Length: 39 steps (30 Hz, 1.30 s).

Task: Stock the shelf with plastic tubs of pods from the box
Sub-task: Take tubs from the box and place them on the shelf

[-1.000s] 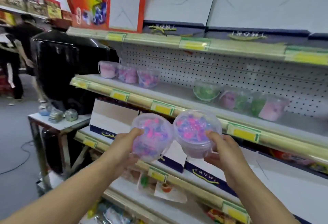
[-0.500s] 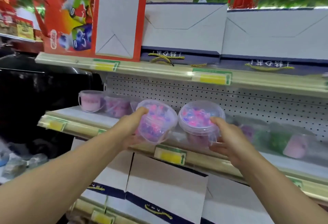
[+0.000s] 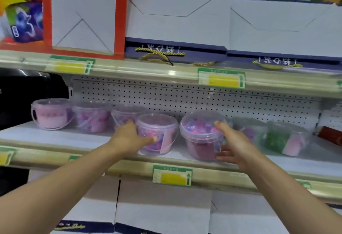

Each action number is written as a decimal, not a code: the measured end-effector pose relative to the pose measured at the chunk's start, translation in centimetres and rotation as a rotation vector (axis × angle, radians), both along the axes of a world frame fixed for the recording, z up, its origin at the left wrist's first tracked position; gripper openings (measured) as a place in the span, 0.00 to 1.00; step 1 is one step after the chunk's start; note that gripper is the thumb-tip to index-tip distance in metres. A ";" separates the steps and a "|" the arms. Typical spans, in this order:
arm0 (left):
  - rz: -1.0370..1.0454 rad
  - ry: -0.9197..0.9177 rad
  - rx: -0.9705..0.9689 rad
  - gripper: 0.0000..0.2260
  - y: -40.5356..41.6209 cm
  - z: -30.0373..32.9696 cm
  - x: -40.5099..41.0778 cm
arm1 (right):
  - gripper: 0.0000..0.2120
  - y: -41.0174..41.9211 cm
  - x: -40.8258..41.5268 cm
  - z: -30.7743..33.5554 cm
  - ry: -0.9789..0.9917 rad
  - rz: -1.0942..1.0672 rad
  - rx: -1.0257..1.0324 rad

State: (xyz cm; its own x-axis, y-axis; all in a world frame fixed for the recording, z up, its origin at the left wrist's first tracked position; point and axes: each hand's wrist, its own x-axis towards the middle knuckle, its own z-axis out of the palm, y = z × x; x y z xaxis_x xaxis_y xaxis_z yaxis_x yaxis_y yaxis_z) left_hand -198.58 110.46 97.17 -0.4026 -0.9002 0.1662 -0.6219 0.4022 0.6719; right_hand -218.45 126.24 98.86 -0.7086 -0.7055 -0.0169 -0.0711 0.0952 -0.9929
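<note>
A person's two bare arms reach in from below toward the middle shelf (image 3: 55, 137) of a shop display, each hand at a clear plastic tub of pink and purple pods. At far left on that shelf stands a pink tub with a handle (image 3: 50, 113), then two more tubs of purple pods (image 3: 92, 117) in a row along the perforated back panel (image 3: 185, 96). The left hand (image 3: 129, 137) curls around the left side of the left tub (image 3: 157, 133), fingers behind it and thumb across its front, with the tub standing upright on the shelf. Just beside it, to the right, the right tub (image 3: 201, 135) also stands upright near the shelf's front edge; the right hand (image 3: 235, 145) cups its right side, one fingertip on the lid's rim and the other fingers spread loosely below, near the base. The two tubs sit close together without clearly touching. Farther right, blurred tubs of purple and green pods (image 3: 275, 137) line the shelf. A yellow and green price tag (image 3: 173, 177) is fixed to the shelf's front rail below the hands. White and navy gift bags (image 3: 177, 11) stand on the shelf above, and similar bags fill the shelf below.
</note>
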 end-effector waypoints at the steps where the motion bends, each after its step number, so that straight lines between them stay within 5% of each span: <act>1: 0.057 0.001 -0.064 0.39 0.2 -0.2 -0.3 | 0.21 -0.1 0.1 0.0 0.003 -0.006 0.004; 6: 0.066 0.054 -0.222 0.32 0.2 -0.4 -2.9 | 0.21 -0.5 0.2 0.1 0.026 -0.025 0.028; 20: 0.053 -0.225 -0.551 0.26 -0.8 0.0 -3.4 | 0.24 -2.0 1.0 0.1 0.045 0.073 0.139; 25: -0.071 -0.268 -0.629 0.29 -0.7 0.2 -2.2 | 0.34 -1.8 1.0 -0.3 0.628 -0.159 0.315; 31: -0.143 -0.354 -0.711 0.25 -1.2 0.0 -2.6 | 0.31 -0.2 3.5 -1.0 0.989 0.034 0.309; 35: -0.171 -0.420 -0.712 0.28 -2.0 0.0 -3.2 | 0.23 -1.5 3.9 -1.5 1.119 -0.066 0.351; 39: -0.199 -0.440 -0.655 0.29 -2.7 0.4 -3.0 | 0.26 -3.1 5.0 -1.0 1.209 -0.124 0.429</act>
